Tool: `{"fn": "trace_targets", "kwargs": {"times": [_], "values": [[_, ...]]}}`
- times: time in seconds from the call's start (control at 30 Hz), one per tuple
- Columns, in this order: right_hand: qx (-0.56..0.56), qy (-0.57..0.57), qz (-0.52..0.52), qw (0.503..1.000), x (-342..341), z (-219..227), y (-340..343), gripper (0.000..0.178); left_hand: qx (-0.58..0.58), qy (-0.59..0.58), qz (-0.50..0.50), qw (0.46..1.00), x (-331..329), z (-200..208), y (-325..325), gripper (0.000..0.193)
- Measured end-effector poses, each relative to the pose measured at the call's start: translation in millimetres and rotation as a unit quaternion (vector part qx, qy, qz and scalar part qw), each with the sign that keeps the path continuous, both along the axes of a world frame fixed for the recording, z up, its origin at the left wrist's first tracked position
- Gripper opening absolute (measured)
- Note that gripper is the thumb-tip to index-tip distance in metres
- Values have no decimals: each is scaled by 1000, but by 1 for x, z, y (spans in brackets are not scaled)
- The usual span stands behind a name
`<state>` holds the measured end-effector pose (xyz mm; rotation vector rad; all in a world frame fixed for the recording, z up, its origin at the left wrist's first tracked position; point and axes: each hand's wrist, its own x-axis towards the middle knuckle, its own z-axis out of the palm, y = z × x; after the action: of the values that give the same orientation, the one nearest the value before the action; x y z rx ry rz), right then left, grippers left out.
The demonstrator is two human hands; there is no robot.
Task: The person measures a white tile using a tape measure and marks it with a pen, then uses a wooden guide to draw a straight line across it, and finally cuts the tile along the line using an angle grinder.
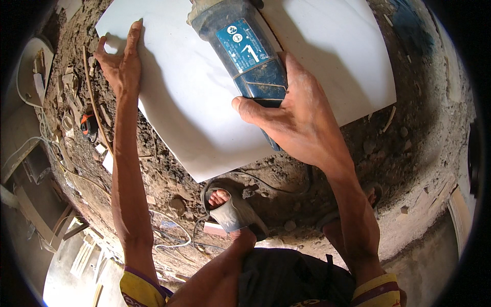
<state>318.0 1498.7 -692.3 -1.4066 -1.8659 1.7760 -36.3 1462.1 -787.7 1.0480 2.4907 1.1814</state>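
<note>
A large white tile with faint grey veining lies over the rough ground. My right hand is wrapped round the rear body of a dusty blue angle grinder, held above the tile. The grinder's front end runs out of the top of the picture, so its disc is hidden. Just right of the tool, a thin dark line crosses the tile. At the tile's left edge, my left hand has its fingers apart, touching the edge and holding nothing.
Rubble and offcuts cover the dirt on the left, near an orange and black tape measure. A dark cord loops below the tile near my sandalled foot. A pale basin-like container sits at the far left.
</note>
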Motion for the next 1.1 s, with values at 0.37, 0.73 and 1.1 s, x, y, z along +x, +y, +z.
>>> {"fn": "trace_targets", "kwargs": {"times": [0.37,0.73,1.1], "values": [[13,-27,2,1000,7,4,-2,51,-40,35,23,998,4,1,1,124],[-57,-1,-12,998,6,4,-3,48,-6,43,14,999,15,5,2,118],[-140,29,-31,989,11,10,-5,51,-47,78,17,996,-5,-6,-5,127]]}}
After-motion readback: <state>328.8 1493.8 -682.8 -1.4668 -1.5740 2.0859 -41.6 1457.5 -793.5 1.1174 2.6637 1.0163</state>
